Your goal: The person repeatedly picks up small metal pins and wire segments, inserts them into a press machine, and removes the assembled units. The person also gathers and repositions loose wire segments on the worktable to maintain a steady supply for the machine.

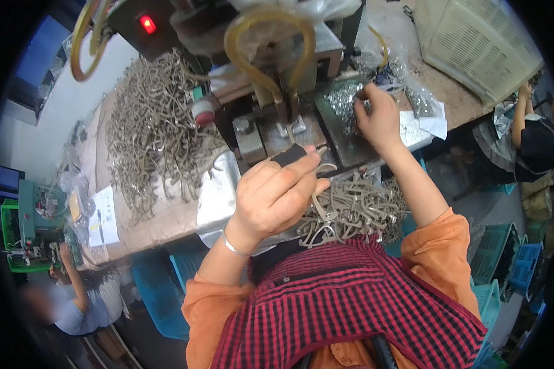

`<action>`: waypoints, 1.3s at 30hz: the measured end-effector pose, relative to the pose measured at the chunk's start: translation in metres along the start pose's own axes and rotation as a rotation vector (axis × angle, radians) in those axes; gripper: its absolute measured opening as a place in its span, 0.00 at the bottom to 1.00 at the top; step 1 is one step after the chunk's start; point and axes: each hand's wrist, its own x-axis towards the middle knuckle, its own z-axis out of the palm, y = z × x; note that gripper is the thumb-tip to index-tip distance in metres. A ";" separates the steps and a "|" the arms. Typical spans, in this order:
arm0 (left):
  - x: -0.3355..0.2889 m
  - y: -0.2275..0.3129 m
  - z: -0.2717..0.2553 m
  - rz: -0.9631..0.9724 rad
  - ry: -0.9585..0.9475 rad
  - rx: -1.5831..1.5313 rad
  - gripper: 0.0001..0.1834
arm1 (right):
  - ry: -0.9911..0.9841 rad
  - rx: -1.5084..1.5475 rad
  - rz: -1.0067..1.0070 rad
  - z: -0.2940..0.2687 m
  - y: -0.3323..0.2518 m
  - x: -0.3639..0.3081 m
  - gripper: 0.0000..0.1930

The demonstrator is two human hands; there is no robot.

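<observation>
My left hand [274,195] is closed around a curved grey metal piece [291,134], its far end reaching under the tool of a bench press [287,114]. A dark patch of cloth or rubber [288,155] lies at those fingertips. Over a dark tray [349,155] to the right, my right hand [378,117] is curled with thumb and fingers close together. Small shiny metal bits [343,106] lie in the tray beside these fingers; whether they pinch one is too small to tell. Near my body, below the press, sits a pile of curved metal pieces [357,206].
A larger heap of similar curved pieces [160,129] covers the bench's left. Yellow tubing [311,46] loops before the press; a red button [204,117] sits on its left side. A cream plastic crate [474,49] stands back right. Other people work at both sides.
</observation>
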 end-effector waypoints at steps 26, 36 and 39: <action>-0.081 -0.064 -0.070 -1.054 -0.352 0.464 0.09 | 0.039 0.435 0.397 -0.036 -0.004 -0.032 0.09; -0.130 -0.108 -0.055 -0.948 0.027 0.404 0.04 | -0.147 1.045 0.273 -0.011 -0.109 0.022 0.23; -0.087 -0.074 -0.068 -1.080 0.549 -0.153 0.03 | -0.153 1.066 0.327 -0.013 -0.114 0.015 0.25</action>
